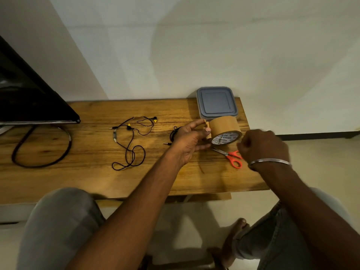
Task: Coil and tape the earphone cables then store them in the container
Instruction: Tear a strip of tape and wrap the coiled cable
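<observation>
A brown tape roll (224,126) is held up above the wooden table (93,178), in front of the grey-lidded container (216,102). My left hand (191,139) pinches the loose tape end on the roll's left side. My right hand (263,147) is curled at the roll's right edge, blurred. A coiled black earphone cable (174,133) lies partly hidden behind my left hand, its plug sticking out to the left. A second black earphone (132,141) with yellow buds lies loose and uncoiled at the table's middle.
Orange-handled scissors (231,156) lie below the tape roll near my right hand. A black monitor (29,94) and its looped thick cable (41,149) take the table's left part. The table's right edge is just past the container.
</observation>
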